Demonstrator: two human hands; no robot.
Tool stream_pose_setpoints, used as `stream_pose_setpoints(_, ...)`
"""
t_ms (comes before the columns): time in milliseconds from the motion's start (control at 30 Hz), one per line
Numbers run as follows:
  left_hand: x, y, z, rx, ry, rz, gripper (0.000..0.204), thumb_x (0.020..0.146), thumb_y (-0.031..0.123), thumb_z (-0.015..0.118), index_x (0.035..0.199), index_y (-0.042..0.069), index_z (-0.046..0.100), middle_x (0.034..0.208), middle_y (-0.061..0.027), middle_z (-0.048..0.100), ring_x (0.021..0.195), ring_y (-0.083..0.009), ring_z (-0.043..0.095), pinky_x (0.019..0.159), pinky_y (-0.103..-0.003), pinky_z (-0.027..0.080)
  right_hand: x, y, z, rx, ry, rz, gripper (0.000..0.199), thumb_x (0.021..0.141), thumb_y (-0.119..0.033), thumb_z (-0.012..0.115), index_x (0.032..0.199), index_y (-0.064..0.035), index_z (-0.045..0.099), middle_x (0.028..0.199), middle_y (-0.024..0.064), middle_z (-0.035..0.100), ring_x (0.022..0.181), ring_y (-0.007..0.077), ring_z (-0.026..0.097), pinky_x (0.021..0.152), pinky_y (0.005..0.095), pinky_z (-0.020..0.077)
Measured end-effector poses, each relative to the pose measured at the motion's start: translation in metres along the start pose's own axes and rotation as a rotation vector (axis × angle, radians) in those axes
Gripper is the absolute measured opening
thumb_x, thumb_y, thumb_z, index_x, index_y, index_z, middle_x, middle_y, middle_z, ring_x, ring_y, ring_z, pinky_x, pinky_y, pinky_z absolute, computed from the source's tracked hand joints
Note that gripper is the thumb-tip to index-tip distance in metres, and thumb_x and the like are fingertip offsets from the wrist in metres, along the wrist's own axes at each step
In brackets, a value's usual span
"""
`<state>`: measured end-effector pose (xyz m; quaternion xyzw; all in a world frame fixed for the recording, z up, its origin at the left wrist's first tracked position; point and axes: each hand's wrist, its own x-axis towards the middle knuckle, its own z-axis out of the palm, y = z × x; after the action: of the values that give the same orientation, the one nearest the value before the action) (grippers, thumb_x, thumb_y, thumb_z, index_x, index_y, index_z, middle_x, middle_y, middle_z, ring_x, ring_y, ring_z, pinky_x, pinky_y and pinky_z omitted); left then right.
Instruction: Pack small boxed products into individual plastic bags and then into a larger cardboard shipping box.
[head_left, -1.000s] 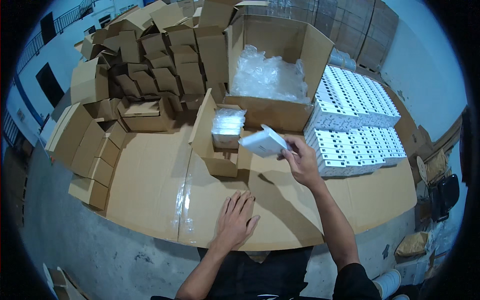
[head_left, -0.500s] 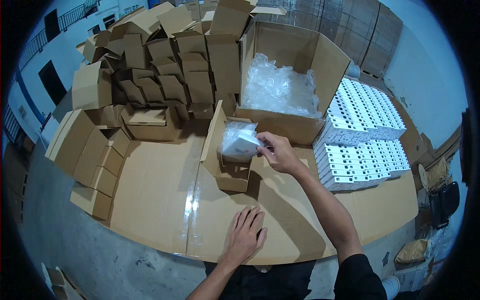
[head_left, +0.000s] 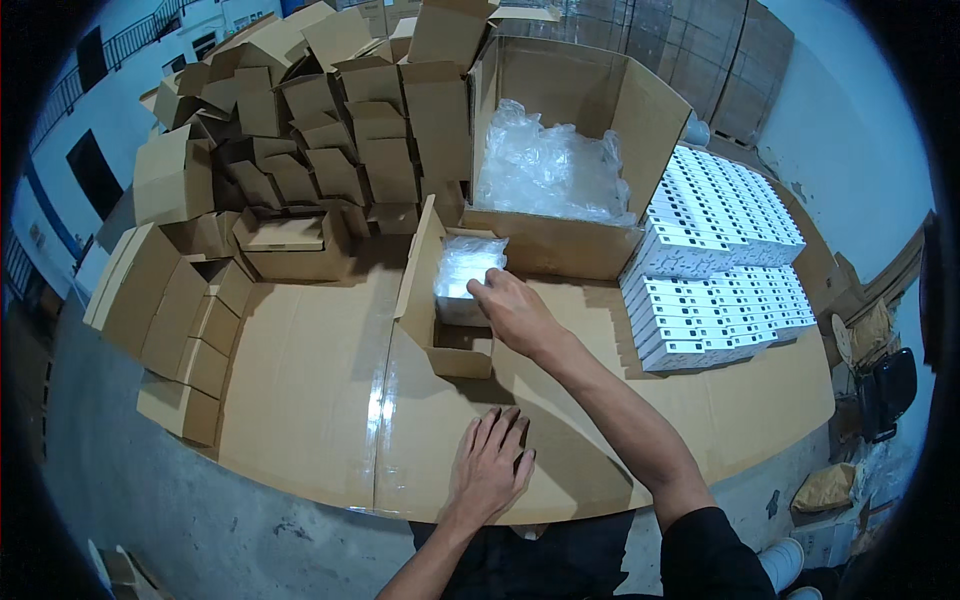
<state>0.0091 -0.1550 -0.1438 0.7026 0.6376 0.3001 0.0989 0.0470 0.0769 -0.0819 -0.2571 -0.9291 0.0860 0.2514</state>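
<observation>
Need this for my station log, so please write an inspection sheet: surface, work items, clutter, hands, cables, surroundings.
Surface: cardboard-covered table, seam taped.
Work items: small open carton holding a plastic-wrapped bundle; stacked white boxes at right; large open carton containing clear plastic packaging.
Clutter: brown cartons piled behind and at left.
Hands: left hand flat on the table; right hand at the bundle, grip unclear.
Cables: nothing seen.
Surroundings: concrete floor; black chair at right.
</observation>
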Motion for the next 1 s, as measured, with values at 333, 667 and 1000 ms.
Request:
stream_pose_setpoints(333, 0.006, 0.003, 0.013, -0.029, 0.024, 0.065, 0.049, 0.084, 0.016, 0.071, 0.129, -0.001, 0.059, 0.136, -0.0196, 0.056, 0.13, -0.0385, 0.049, 0.113, -0.051, 0.036, -0.001, 0.031, 0.041, -0.128, 0.227, -0.005, 0.009, 0.074, -0.006, 0.063, 0.081, 0.0, 0.066, 0.093, 0.0221, 0.062, 0.09, 0.0368, 0.065, 0.078, 0.0458, 0.0564)
stream_pose_setpoints(667, 0.0, -0.001, 0.006, 0.041, 0.03, 0.081, 0.047, 0.083, 0.012, 0.069, 0.127, -0.001, 0.061, 0.137, -0.0214, 0.056, 0.133, -0.0415, 0.046, 0.116, -0.05, 0.033, -0.076, 0.026, -0.066, 0.124, 0.255, 0.231, 0.05, 0.087, -0.014, 0.072, 0.133, -0.005, 0.056, 0.125, 0.0199, 0.054, 0.118, 0.0396, 0.055, 0.097, 0.0459, 0.0501)
stream_pose_setpoints(1000, 0.004, 0.003, 0.007, 0.052, 0.023, 0.171, 0.039, 0.09, 0.012, 0.063, 0.125, -0.003, 0.062, 0.135, -0.0235, 0.057, 0.129, -0.0417, 0.051, 0.113, -0.048, 0.038, -0.237, 0.169, -0.209, -0.186, 0.636, 0.509, 0.036, 0.086, -0.005, 0.068, 0.121, -0.0034, 0.062, 0.107, 0.016, 0.063, 0.082, 0.0294, 0.064, 0.076, 0.0396, 0.0537)
